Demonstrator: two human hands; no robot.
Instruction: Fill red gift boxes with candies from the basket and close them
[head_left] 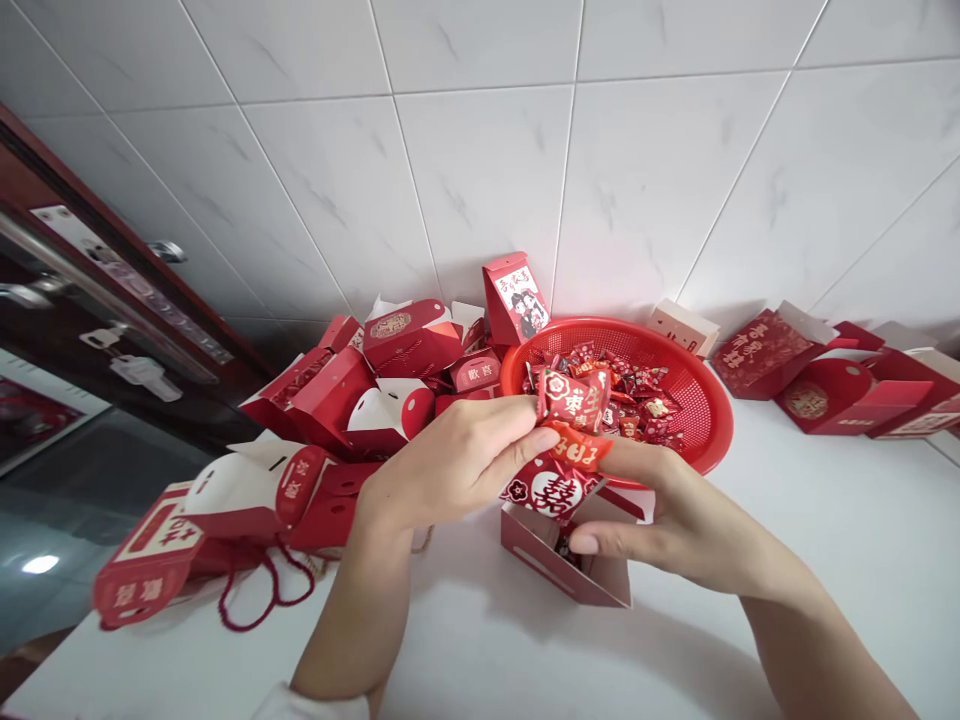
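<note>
My left hand (450, 455) is closed on several wrapped candies: a dark red candy (574, 397), an orange-red candy (579, 447) and a red candy with a white circle (551, 490). My right hand (675, 520) has its index finger at the orange-red candy's end and its thumb over a small open box (547, 550), fingers apart. Something small and dark lies inside that box, mostly hidden by the thumb. Just behind both hands stands a red plastic basket (716, 430) with many wrapped candies (637, 390) in it.
Red and white gift boxes (412, 340) crowd the left of the white table (465, 640), one with a dark red cord (255, 620). More open boxes (832, 390) stand at right by the tiled wall (480, 180). A door with keys (142, 370) is at far left.
</note>
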